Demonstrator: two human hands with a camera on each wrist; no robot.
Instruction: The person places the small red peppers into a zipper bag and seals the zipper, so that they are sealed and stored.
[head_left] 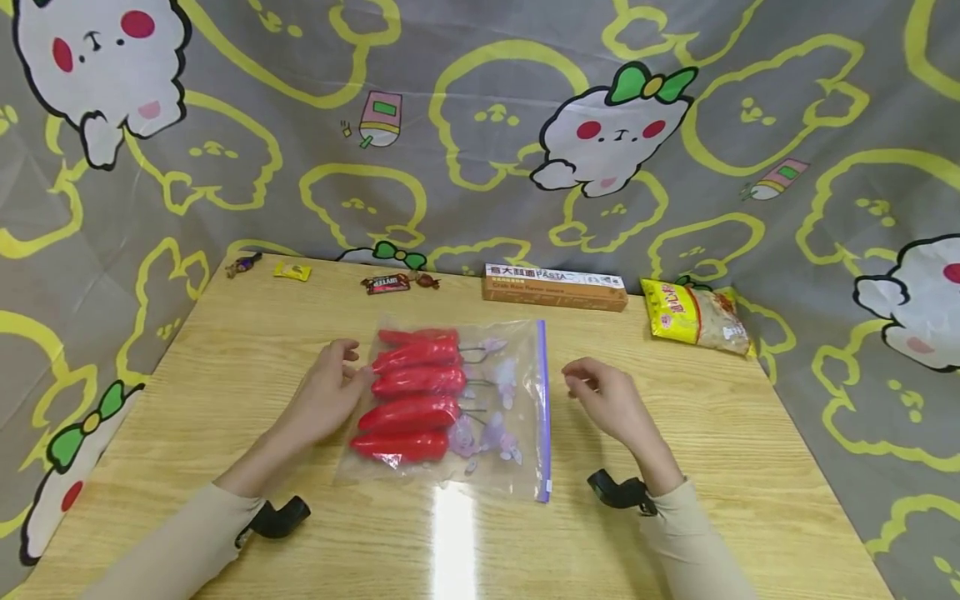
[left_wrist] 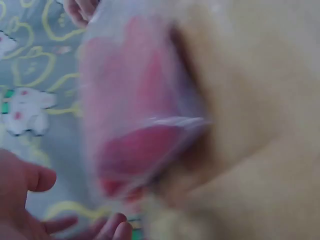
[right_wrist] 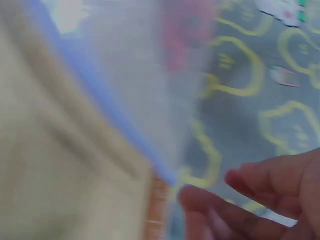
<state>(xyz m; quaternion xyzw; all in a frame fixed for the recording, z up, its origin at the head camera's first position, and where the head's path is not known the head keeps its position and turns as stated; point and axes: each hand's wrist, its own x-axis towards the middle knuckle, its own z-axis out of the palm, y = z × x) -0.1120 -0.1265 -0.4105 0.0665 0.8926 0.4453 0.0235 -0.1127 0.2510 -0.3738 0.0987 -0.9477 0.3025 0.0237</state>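
A clear zip bag [head_left: 517,333] with a purple zip strip [head_left: 543,400] lies in the middle of the table. Several long red peppers [head_left: 420,381] with thin stems are inside, side by side. My left hand [head_left: 335,392] is at the bag's left edge, thumb near the plastic and fingers loosely bent. In the left wrist view the left hand [left_wrist: 25,200] has its fingers spread, gripping nothing, and the peppers [left_wrist: 145,140] are blurred. Just right of the zip strip, my right hand [head_left: 603,396] hovers with loosely curled fingers, holding nothing.
Along the back of the table [head_left: 750,467] are a pasta box [head_left: 555,292], a yellow food packet [head_left: 693,317], a red candy bar [head_left: 387,284], a small brown sweet [head_left: 427,281], a yellow wrapper [head_left: 292,272] and a dark wrapped sweet [head_left: 242,265]. Patterned cloth [head_left: 480,208] encloses the table.
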